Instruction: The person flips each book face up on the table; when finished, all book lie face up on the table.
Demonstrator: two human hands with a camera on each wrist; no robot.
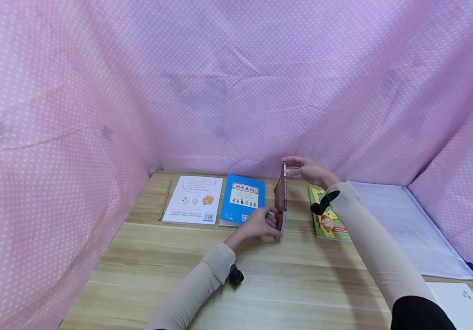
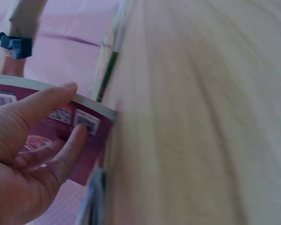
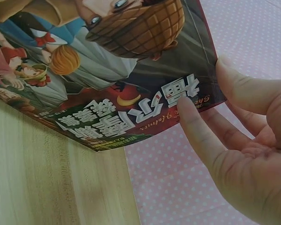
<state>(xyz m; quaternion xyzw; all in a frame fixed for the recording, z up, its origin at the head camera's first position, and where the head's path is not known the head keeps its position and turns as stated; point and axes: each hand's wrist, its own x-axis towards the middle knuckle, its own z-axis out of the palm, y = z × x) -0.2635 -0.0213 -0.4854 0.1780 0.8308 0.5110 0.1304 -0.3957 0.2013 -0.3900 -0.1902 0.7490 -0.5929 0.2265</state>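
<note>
Between both hands a dark red paperback book [image 1: 284, 195] is held upright, its spine facing me. My left hand [image 1: 259, 223] grips the near, lower part of it. In the left wrist view the thumb lies along the edge and the fingers touch the purple back cover [image 2: 96, 140] near printed codes. My right hand [image 1: 308, 171] holds the far upper corner. In the right wrist view its thumb is at the edge and the index finger touches the illustrated front cover [image 3: 145, 70], which shows a figure in a checked cap.
Left of the held book lie a blue book [image 1: 228, 208], a white book [image 1: 195, 213] and a thin stick [image 1: 165, 200]. A green book [image 1: 323, 224] lies under the right forearm. Further right are a translucent zip folder [image 1: 397, 220] and a white sheet [image 1: 459, 302]. Pink dotted cloth [image 1: 236, 91] surrounds the wooden table [image 1: 261, 284].
</note>
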